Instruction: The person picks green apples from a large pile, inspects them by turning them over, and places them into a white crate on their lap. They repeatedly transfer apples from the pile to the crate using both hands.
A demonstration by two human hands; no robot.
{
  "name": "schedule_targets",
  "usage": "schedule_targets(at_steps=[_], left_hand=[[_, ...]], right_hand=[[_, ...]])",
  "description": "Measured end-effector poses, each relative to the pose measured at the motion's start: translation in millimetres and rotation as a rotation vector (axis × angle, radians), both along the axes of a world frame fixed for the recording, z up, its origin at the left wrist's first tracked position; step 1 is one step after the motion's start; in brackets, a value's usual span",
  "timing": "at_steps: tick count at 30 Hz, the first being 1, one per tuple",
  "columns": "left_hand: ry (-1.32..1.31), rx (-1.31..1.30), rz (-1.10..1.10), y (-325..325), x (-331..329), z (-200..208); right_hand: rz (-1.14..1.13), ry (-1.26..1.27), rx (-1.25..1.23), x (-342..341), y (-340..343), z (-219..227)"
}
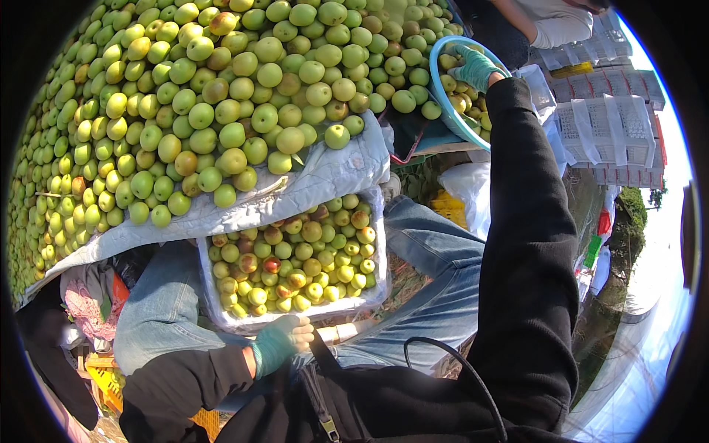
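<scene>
My right hand [477, 69], in a teal fingerless glove, reaches over the rim of a tilted light-blue basin [447, 111] at the upper right. Its fingers look spread over the green and brownish round fruits [459, 96] inside, which look like jujubes; the fingertips are partly hard to see. Between my knees stands a white-lined box [221, 319], filled with the same fruit [295, 255]. My left hand [278, 344], gloved alike, has its fingers curled together at the box's near edge. What they hold, if anything, is hidden.
A large heap of green fruit [221, 103] covers the upper left on a grey quilted cloth [325, 173]. Stacked printed cartons [605, 129] stand at the right, past a person's sleeve [561, 28]. A white plastic bag [470, 193] and yellow crate [107, 378] lie nearby.
</scene>
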State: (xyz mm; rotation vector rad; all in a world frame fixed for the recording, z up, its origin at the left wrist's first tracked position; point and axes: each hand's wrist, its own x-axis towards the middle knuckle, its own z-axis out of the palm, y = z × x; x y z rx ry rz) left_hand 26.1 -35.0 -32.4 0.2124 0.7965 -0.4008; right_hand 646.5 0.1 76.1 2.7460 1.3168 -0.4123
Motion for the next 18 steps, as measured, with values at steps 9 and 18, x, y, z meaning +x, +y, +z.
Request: schedule_targets(at_steps=[9, 18], left_hand=[[0.199, 0.017, -0.066, 5.1, -0.6, 6.4], [0.177, 0.149, -0.07, -7.4, -0.9, -4.2]], right_hand=[[-0.159, 1.164, 1.004, -145.7, -73.1, 39.1], [-0.256, 1.121, 0.503, -355.7, -109.9, -103.9]])
